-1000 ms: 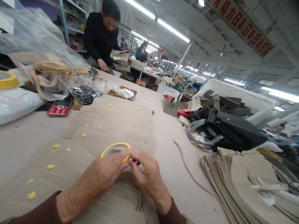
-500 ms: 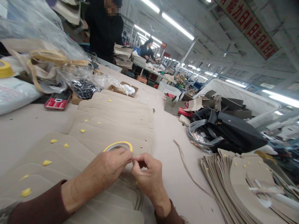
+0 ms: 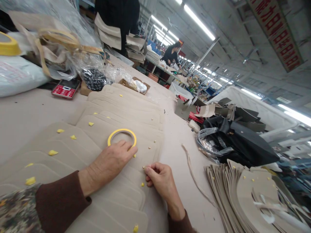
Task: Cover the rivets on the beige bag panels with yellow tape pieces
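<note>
My left hand [image 3: 112, 160] rests on overlapping beige leather pieces [image 3: 116, 113], its fingers curled around the near edge of a yellow tape roll [image 3: 121, 135] lying flat. My right hand [image 3: 160, 177] sits lower right, fingers pinched together at the edge of a beige piece, beside a small metal stud [image 3: 143, 167]. What the pinch holds is too small to name. Small yellow tape bits [image 3: 52, 152] dot the pieces.
A stack of beige cut panels [image 3: 247, 191] lies at right, a black bag [image 3: 240, 136] behind it. A red calculator [image 3: 65, 89], plastic bags [image 3: 60, 29] and a small box [image 3: 133, 85] stand at the back. A person in black stands beyond the table.
The hands have come apart and lowered. The tape roll now lies flat under my left fingers. My right hand moved down and right to the pieces' edge. The view tilted down.
</note>
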A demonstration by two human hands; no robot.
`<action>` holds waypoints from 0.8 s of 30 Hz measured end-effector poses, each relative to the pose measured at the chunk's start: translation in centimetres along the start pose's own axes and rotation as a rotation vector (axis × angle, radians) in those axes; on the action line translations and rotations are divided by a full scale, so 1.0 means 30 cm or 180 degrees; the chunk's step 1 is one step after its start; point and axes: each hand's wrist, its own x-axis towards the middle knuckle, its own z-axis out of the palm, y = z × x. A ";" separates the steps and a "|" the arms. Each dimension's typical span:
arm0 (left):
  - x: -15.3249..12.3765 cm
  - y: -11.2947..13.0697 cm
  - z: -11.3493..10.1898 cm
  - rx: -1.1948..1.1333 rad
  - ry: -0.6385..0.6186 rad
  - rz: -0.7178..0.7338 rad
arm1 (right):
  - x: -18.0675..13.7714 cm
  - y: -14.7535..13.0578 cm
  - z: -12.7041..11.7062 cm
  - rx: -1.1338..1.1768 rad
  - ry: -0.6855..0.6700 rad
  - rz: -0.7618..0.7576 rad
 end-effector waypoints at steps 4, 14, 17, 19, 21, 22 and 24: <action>0.013 0.002 -0.023 -0.0084 -0.0367 -0.0211 | 0.003 0.006 0.012 -0.0828 0.0107 -0.0538; 0.012 -0.007 -0.018 -0.0071 -0.0239 -0.0288 | 0.012 0.015 0.024 -0.1367 0.0396 -0.1022; 0.012 -0.014 -0.004 0.0060 -0.0163 -0.0318 | 0.013 0.027 0.011 -0.0699 0.0345 -0.0398; 0.015 -0.019 0.006 0.0108 -0.0118 -0.0329 | 0.006 0.033 0.001 -0.0423 0.0226 -0.0232; 0.018 -0.026 0.014 0.0077 -0.0068 -0.0309 | -0.004 0.033 -0.002 -0.0559 0.0157 -0.0426; 0.019 -0.029 0.016 0.0045 -0.0043 -0.0293 | -0.008 0.031 -0.001 -0.0747 0.0189 -0.0591; 0.020 -0.034 0.020 -0.0013 0.0015 -0.0264 | -0.011 0.025 0.008 -0.1168 0.0352 -0.0925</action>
